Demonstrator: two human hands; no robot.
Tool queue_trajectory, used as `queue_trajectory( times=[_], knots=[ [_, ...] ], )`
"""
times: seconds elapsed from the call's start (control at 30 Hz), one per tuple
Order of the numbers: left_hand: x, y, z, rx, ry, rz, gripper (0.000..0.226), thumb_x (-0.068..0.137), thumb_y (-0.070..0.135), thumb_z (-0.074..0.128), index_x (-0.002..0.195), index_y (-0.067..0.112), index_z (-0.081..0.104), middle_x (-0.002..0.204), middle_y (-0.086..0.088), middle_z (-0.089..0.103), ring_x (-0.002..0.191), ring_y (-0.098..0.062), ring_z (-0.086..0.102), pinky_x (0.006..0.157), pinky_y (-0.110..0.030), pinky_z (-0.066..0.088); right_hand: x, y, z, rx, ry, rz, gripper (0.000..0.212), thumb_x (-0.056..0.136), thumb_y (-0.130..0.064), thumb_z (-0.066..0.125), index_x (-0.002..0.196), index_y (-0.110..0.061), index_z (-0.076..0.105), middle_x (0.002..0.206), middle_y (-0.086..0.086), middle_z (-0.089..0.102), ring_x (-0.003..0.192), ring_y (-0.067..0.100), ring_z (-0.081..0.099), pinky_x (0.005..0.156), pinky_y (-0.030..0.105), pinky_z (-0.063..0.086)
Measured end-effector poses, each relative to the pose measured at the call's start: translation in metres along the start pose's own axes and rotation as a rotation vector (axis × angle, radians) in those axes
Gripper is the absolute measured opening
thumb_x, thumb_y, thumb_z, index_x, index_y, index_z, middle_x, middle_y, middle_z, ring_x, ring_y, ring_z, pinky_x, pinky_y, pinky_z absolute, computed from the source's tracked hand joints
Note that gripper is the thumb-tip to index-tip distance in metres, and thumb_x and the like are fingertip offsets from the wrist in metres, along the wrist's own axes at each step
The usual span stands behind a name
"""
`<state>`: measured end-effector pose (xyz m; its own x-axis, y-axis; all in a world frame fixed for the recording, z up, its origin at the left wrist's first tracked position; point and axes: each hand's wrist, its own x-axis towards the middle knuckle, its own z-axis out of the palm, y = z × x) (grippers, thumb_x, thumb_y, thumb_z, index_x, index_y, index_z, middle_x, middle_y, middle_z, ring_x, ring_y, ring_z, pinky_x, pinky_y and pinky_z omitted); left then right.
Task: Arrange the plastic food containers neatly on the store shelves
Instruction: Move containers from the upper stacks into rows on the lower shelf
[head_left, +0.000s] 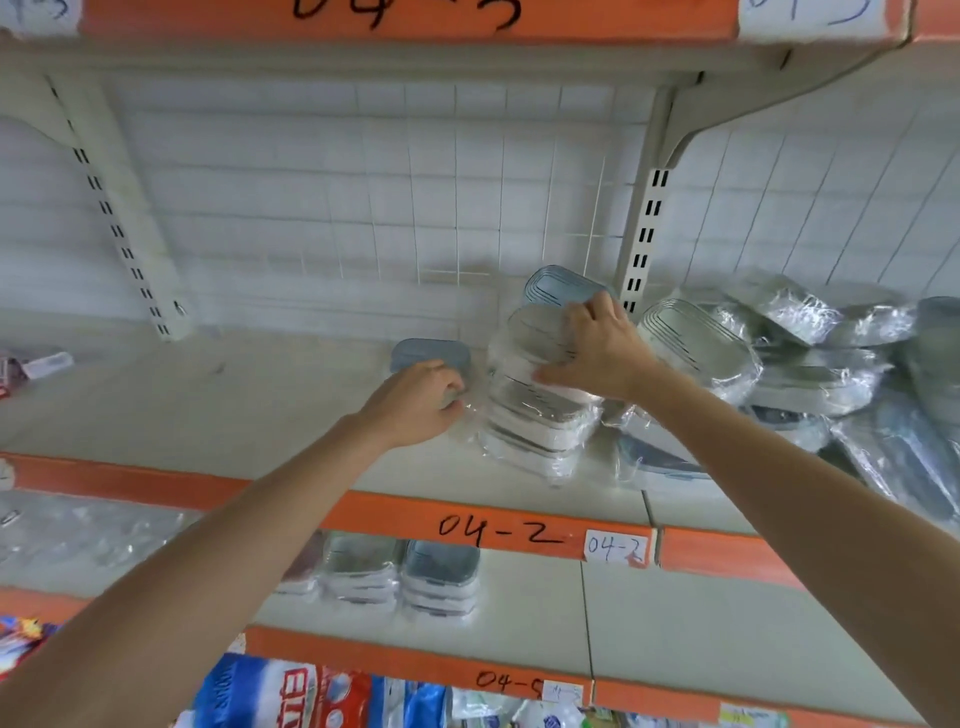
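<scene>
shelving with orange edge strips (488, 525) backed by white wire grid. right hand (597, 348) clamped on a wrapped stack of plastic containers (535, 415) on shelf 04-2; left hand (415, 400) curled around a blue-lidded container (431, 356) beside it.

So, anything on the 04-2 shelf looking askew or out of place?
Yes. The wrapped containers at the right lie in a tilted, overlapping heap, not stacked. The stack under the right hand leans too, its top pack tipped.

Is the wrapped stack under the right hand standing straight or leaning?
Leaning. The wrapped stack tilts, its top shifted left of its base, steadied by the right hand.
</scene>
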<state>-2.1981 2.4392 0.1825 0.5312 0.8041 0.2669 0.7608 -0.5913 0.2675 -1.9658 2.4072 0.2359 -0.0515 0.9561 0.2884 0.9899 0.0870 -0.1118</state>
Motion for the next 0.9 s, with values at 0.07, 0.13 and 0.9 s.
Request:
queue_trajectory(
  times=[0.07,0.13,0.9],
  knots=[
    [0.011,0.003,-0.001,0.013,-0.029,0.026,0.031,0.091,0.029,0.057,0.115,0.01,0.062,0.117,-0.003,0.06,0.111,-0.019,0.055,0.09,-0.032,0.043,-0.002,0.001,-0.014,0.033,0.063,-0.002,0.092,0.069,-0.062,0.068,0.135,-0.006,0.037,0.126,0.012,0.035,0.12,0.03,0.034,0.103,0.04,0.034],
    [0.02,0.007,-0.001,0.017,-0.054,0.077,0.037,0.09,0.036,0.059,0.118,0.012,0.059,0.121,-0.001,0.057,0.115,-0.017,0.051,0.093,-0.029,0.041,-0.004,0.006,-0.027,0.018,0.116,-0.005,0.095,0.068,-0.061,0.069,0.138,-0.005,0.035,0.127,0.013,0.035,0.12,0.03,0.034,0.104,0.039,0.031],
    [0.025,0.004,0.017,0.113,-0.025,0.228,0.099,0.064,0.064,0.072,0.139,0.014,0.032,0.126,-0.005,0.031,0.122,-0.023,0.031,0.106,-0.04,0.03,-0.044,-0.006,-0.03,-0.027,0.117,0.099,0.099,0.068,-0.06,0.067,0.144,-0.011,0.027,0.126,0.008,0.033,0.12,0.025,0.031,0.105,0.039,0.032]
  ],
)
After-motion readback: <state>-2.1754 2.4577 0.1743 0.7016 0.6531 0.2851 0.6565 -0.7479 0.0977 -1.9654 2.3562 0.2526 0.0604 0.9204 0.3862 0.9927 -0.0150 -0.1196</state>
